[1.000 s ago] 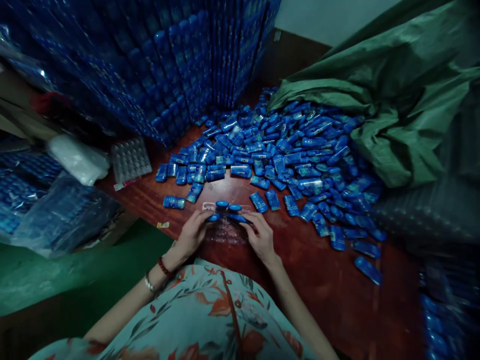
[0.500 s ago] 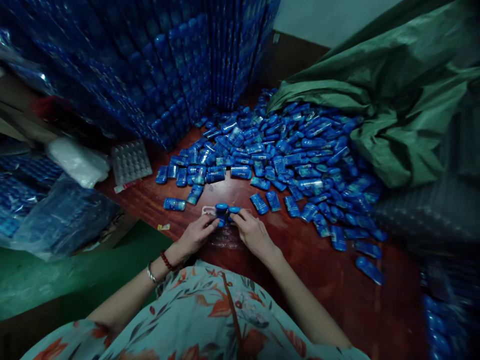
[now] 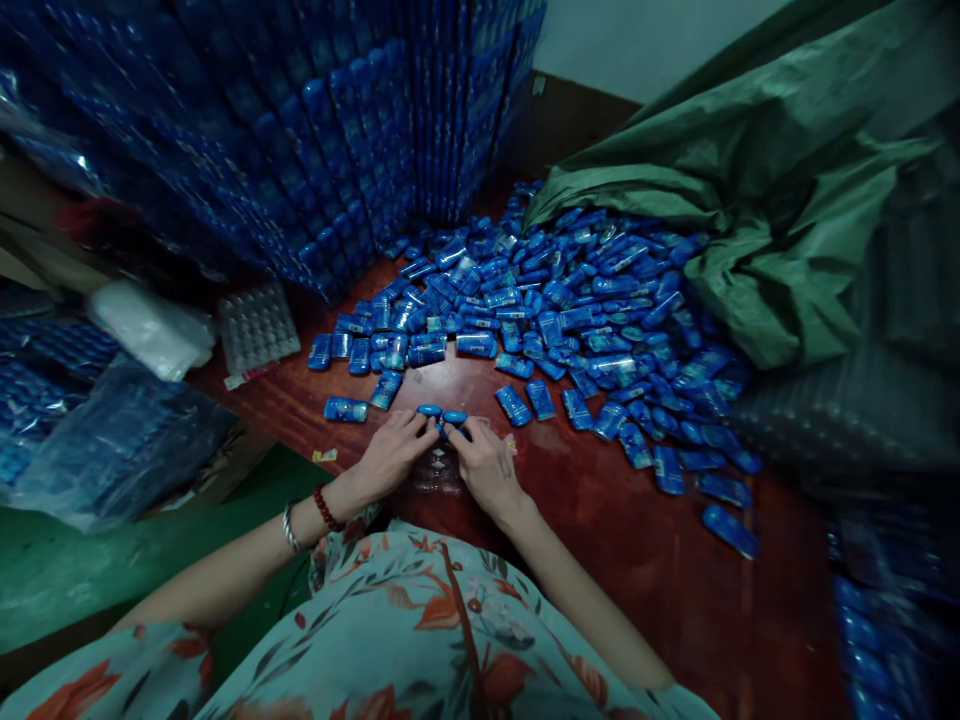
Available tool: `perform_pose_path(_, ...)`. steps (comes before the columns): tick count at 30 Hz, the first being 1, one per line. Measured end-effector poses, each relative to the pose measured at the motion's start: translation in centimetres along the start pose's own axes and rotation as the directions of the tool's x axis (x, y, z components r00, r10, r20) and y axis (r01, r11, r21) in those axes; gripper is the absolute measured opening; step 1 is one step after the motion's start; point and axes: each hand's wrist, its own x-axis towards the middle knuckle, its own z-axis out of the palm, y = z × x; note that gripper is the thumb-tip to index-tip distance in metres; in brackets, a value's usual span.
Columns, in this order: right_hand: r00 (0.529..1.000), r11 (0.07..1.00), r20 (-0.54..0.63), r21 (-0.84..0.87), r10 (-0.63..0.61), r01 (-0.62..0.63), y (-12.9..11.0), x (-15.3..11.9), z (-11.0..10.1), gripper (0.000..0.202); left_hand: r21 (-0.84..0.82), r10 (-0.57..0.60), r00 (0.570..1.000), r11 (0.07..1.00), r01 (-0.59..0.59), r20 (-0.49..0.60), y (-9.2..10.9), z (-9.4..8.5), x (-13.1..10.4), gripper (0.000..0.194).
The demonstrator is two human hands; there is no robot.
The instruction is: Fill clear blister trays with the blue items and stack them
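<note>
A clear plastic tray with moulded pockets (image 3: 436, 474) lies on the table edge in front of my body. Small blue flat containers (image 3: 429, 411) stand on edge at its far end, side by side. My left hand (image 3: 396, 446) is closed, its fingertips on the left of these containers. From the other side, my right hand (image 3: 484, 462) grips the blue container next to it (image 3: 454, 417). My fingers partly hide the containers and the tray's far pockets. The near pockets show through as bare clear plastic.
A large pile of loose blue containers (image 3: 570, 310) spreads over the red-brown table (image 3: 600, 560). Tall stacks of packed blue containers (image 3: 360, 150) rise behind. A green sack (image 3: 780, 220) drapes at the right. Another clear tray (image 3: 259, 330) and bagged packs (image 3: 127, 440) are at the left.
Both hands have drawn closer together over the tray, and the two containers at its far end now stand nearer each other. The view has shifted slightly.
</note>
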Motion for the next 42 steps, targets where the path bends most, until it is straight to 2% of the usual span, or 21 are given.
perform_pose_path(2,0.998,1.000,-0.068,0.017,0.002,-0.001,-0.2,-0.4,0.2,0.031,0.019,-0.022,0.999,1.000,0.022,-0.042,-0.2,0.1,0.0,0.031)
perform_pose_path(4,0.986,0.996,-0.161,0.092,0.029,-0.014,0.1,-1.2,0.3,0.030,-0.030,-0.068,0.988,0.997,0.065,-0.140,-0.9,0.2,-0.3,0.029)
perform_pose_path(6,0.955,0.979,-0.258,0.176,0.146,-0.102,1.2,-2.0,0.1,0.030,-0.125,-0.233,0.940,0.970,0.207,-0.248,-2.2,0.4,-0.5,0.025)
perform_pose_path(7,0.926,0.962,-0.290,0.199,0.242,-0.189,2.0,-2.2,-0.1,0.031,-0.167,-0.352,0.896,0.934,0.316,-0.270,-3.0,0.5,-0.4,0.024)
perform_pose_path(8,0.888,0.934,-0.303,0.200,0.346,-0.296,2.9,-2.3,-0.3,0.031,-0.193,-0.469,0.844,0.882,0.430,-0.260,-3.8,0.6,-0.2,0.024)
perform_pose_path(10,0.822,0.862,-0.259,0.131,0.507,-0.490,5.0,-2.0,-0.9,0.034,-0.179,-0.631,0.759,0.775,0.606,-0.162,-5.2,0.6,0.6,0.029)
perform_pose_path(12,0.809,0.817,-0.137,0.012,0.572,-0.576,6.8,-1.2,-1.4,0.036,-0.120,-0.696,0.718,0.714,0.689,-0.012,-6.1,0.5,1.8,0.035)
perform_pose_path(13,0.814,0.814,-0.067,-0.034,0.577,-0.580,7.5,-0.8,-1.5,0.036,-0.104,-0.699,0.714,0.707,0.700,0.050,-6.2,0.3,2.4,0.036)
perform_pose_path(15,0.823,0.823,0.035,-0.043,0.568,-0.566,8.2,-0.5,-1.7,0.029,-0.132,-0.662,0.743,0.732,0.669,0.095,-5.9,-0.2,2.9,0.035)
perform_pose_path(17,0.824,0.821,0.056,0.078,0.563,-0.566,8.1,-1.3,-1.7,0.023,-0.261,-0.624,0.781,0.752,0.605,0.013,-4.9,-0.8,2.4,0.033)
perform_pose_path(18,0.823,0.806,0.049,0.178,0.566,-0.564,7.8,-2.0,-1.7,0.023,-0.354,-0.625,0.778,0.743,0.568,-0.064,-4.2,-0.9,1.7,0.032)
perform_pose_path(20,0.811,0.735,0.034,0.403,0.583,-0.545,7.1,-3.9,-1.7,0.024,-0.541,-0.668,0.713,0.688,0.484,-0.212,-2.4,-0.7,-0.3,0.031)
perform_pose_path(22,0.791,0.620,0.047,0.593,0.610,-0.514,6.2,-5.6,-1.7,0.028,-0.663,-0.713,0.637,0.632,0.401,-0.293,-0.6,0.2,-2.5,0.031)
perform_pose_path(24,0.783,0.534,0.067,0.695,0.618,-0.481,5.3,-6.5,-1.7,0.030,-0.690,-0.719,0.606,0.629,0.358,-0.341,0.9,1.6,-4.3,0.030)
perform_pose_path(26,0.813,0.560,0.037,0.707,0.581,-0.432,4.5,-6.4,-1.4,0.027,-0.652,-0.675,0.635,0.680,0.336,-0.376,1.7,3.0,-5.2,0.028)
perform_pose_path(28,0.867,0.673,-0.046,0.651,0.497,-0.351,3.9,-5.6,-0.9,0.022,-0.604,-0.591,0.710,0.741,0.292,-0.383,1.9,4.0,-5.4,0.023)
perform_pose_path(31,0.956,0.825,-0.123,0.542,0.265,-0.159,3.6,-4.2,-0.3,0.018,-0.583,-0.452,0.837,0.785,0.209,-0.309,1.3,4.2,-4.9,0.023)
perform_pose_path(33,0.988,0.888,-0.128,0.460,0.086,-0.018,3.7,-3.6,-0.1,0.024,-0.576,-0.380,0.884,0.800,0.167,-0.271,0.8,3.9,-4.6,0.027)
perform_pose_path(35,0.991,0.930,-0.122,0.355,-0.050,0.091,3.8,-3.4,0.0,0.030,-0.574,-0.329,0.909,0.809,0.131,-0.256,0.3,3.6,-4.5,0.031)
perform_pose_path(37,0.985,0.954,-0.115,0.257,-0.128,0.154,3.9,-3.3,0.0,0.032,-0.572,-0.304,0.920,0.812,0.114,-0.249,-0.1,3.4,-4.5,0.032)
perform_pose_path(42,0.973,0.970,-0.090,0.108,-0.210,0.219,3.9,-3.1,0.2,0.035,-0.540,-0.241,0.946,0.837,0.090,-0.215,-0.6,3.4,-4.8,0.033)
